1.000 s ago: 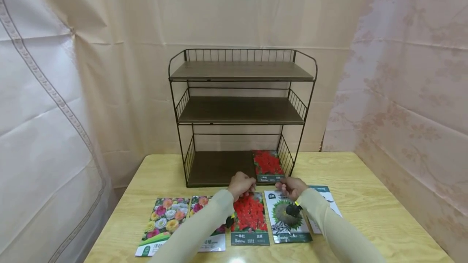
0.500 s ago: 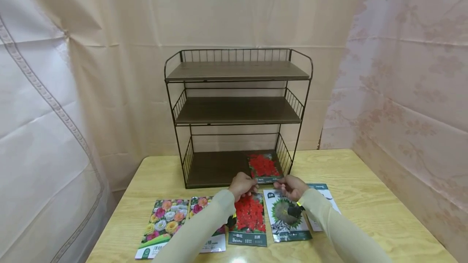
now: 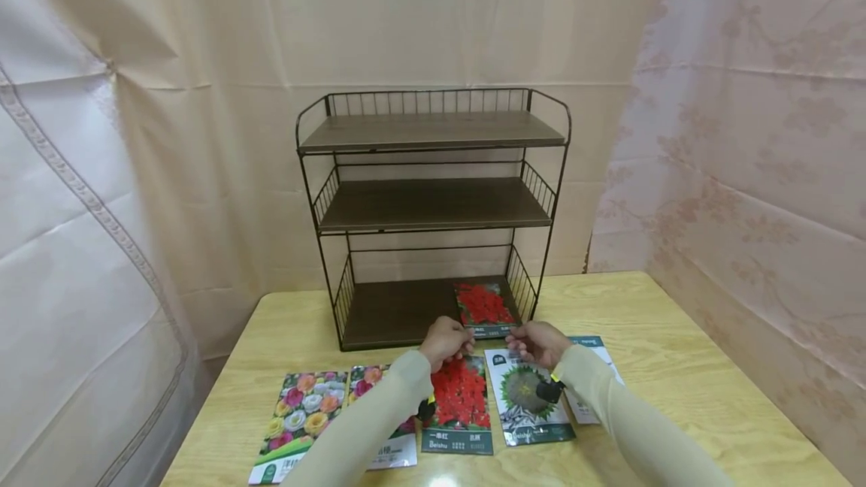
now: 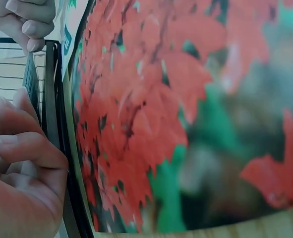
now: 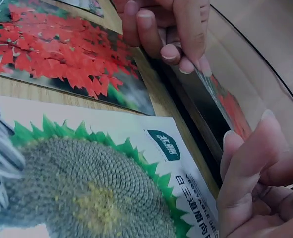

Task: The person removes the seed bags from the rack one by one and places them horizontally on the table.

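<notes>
A seed packet with red flowers (image 3: 484, 305) lies on the right part of the rack's bottom shelf, its lower edge toward me. My left hand (image 3: 446, 341) pinches its lower left corner between thumb and fingertips. At the lower right corner, my right hand (image 3: 541, 344) grips the packet with its fingertips. The right wrist view shows the packet edge-on between both hands. Beneath my wrists on the table lie a second red-flower packet (image 3: 460, 404) and a sunflower packet (image 3: 531, 400).
The black wire rack (image 3: 433, 228) has three brown shelves and stands at the table's back. A packet with mixed roses (image 3: 301, 412) lies at left, beside another flower packet (image 3: 395, 453) partly under my left sleeve. One white-and-blue packet (image 3: 595, 352) is partly behind my right arm.
The red-flower packet on the shelf has slid slightly left, with both hands staying at its front corners. The head view has shifted a little; the packets on the table stay put.
</notes>
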`<state>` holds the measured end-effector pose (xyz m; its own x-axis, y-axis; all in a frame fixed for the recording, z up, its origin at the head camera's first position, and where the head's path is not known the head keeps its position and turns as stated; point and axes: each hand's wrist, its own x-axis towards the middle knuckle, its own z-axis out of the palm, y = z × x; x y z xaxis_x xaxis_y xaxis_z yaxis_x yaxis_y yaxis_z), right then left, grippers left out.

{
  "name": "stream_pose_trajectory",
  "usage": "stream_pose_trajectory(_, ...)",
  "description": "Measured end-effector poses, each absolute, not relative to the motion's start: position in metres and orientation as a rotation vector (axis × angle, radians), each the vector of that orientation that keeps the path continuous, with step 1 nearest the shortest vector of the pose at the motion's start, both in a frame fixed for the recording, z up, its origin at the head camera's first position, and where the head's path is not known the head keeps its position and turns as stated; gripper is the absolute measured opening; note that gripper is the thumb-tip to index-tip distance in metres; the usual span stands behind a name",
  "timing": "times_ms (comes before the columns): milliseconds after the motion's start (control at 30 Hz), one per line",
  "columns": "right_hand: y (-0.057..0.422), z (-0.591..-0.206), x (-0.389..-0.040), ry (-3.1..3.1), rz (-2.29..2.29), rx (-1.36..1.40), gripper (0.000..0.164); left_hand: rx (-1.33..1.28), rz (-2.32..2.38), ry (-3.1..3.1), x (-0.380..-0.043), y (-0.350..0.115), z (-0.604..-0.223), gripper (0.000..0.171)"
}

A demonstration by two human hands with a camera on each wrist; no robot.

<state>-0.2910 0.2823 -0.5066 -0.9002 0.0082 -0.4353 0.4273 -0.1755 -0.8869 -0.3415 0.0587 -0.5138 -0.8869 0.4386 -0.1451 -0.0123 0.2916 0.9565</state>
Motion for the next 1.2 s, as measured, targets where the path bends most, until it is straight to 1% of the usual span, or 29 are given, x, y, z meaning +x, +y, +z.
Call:
stream_pose_trajectory(633,0.289,-0.498,-0.267,2.065,-1.998,0.369,0.027,0.432,1.627,2.177,-0.318,0.053,-0.505,0.025)
stream_pose_trajectory(767,0.289,-0.497,-0.260,2.084,-1.983,0.375,0.028,0.439,1.629,2.163,-0.310,0.051,-0.503,0.024)
stream_pose_trajectory(1200,0.299,-0.497,-0.235,2.166,-1.897,0.237,0.031,0.471,1.681,2.101,-0.283,0.052,-0.501,0.025)
